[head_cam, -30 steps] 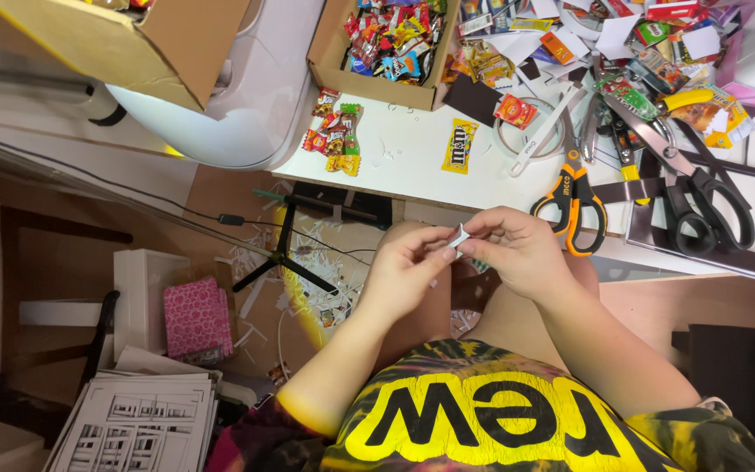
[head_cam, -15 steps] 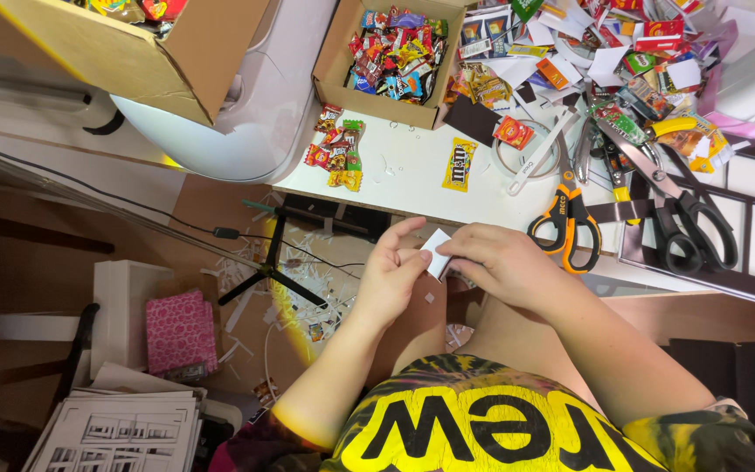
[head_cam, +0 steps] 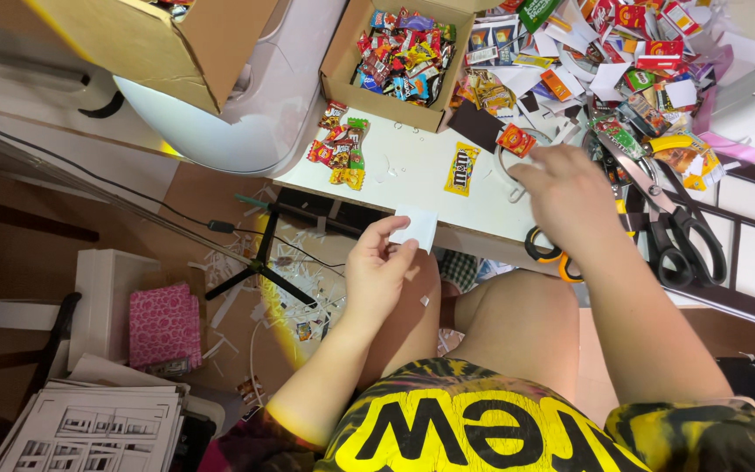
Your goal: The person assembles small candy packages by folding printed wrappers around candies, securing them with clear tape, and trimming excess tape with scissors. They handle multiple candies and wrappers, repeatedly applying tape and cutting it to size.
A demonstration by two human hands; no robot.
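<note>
My left hand [head_cam: 377,271] pinches a small white square of paper [head_cam: 416,227] just off the near edge of the white table [head_cam: 412,179]. My right hand [head_cam: 565,197] reaches over the table, fingers curled down onto a wire loop [head_cam: 510,175] beside a small orange candy packet [head_cam: 516,140]. I cannot tell whether it grips anything. A yellow candy packet [head_cam: 461,168] lies between the two hands. Orange-handled scissors [head_cam: 545,253] are partly hidden under my right wrist.
An open cardboard box of mixed candies [head_cam: 404,57] stands at the back. Loose wrappers and paper scraps [head_cam: 622,61] cover the right side, with black scissors [head_cam: 675,232]. A small candy pile [head_cam: 340,149], a white round machine [head_cam: 246,96], floor cables and paper shreds [head_cam: 290,288].
My hands were together on the white paper below the table edge. Now the right hand has let go and moved up onto the table, while the left keeps the paper.
</note>
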